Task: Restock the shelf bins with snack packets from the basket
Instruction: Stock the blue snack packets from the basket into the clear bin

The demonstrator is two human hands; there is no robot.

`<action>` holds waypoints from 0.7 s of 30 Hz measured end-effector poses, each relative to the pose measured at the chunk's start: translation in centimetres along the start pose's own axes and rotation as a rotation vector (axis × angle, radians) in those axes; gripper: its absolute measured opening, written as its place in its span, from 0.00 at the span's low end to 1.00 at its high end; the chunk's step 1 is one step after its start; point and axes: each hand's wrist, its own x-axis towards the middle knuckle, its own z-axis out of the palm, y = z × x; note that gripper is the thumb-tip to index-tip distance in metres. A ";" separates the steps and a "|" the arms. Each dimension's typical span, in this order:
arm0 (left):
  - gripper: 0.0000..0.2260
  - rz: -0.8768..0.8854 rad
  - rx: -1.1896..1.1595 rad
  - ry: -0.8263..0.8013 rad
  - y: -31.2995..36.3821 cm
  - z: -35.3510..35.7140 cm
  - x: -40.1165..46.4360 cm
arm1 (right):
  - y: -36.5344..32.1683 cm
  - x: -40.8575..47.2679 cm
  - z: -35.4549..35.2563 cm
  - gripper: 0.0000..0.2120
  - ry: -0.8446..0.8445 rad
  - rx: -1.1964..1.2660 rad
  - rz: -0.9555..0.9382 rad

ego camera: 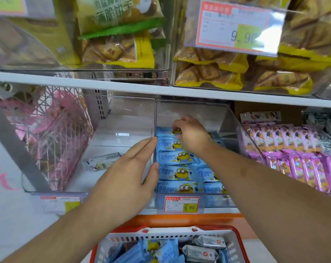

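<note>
While left hand (123, 179) lies flat, right hand (191, 133) fingers pinching blue packet (172, 130), clear bin (227, 118), white shelf (123, 88).

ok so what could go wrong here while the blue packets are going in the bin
1. The right hand is working at the back of the clear bin; it may knock the neat blue packets out of line.
2. The left hand presses flat against the bin's side wall; pushing may slide the bin.
3. A stray packet lies in the neighbouring bin, inviting mix-ups.

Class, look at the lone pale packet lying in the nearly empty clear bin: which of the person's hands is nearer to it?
Left. The left hand lies just right of the pale packet, against the bin divider; the right hand is farther right, among the blue packets.
</note>
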 end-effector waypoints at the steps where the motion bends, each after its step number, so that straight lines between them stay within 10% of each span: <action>1: 0.26 0.004 -0.002 0.004 0.1 0.1 0.0 | -0.1 0.0 0.1 0.14 0.007 -0.008 -0.001; 15: 0.25 -0.044 0.007 -0.071 1.4 -1.4 -2.3 | -1.7 -9.2 -6.3 0.14 0.047 0.241 0.021; 21: 0.08 -0.089 0.077 -0.016 2.8 -2.8 -7.2 | -7.7 -21.9 -9.3 0.04 0.120 0.361 -0.156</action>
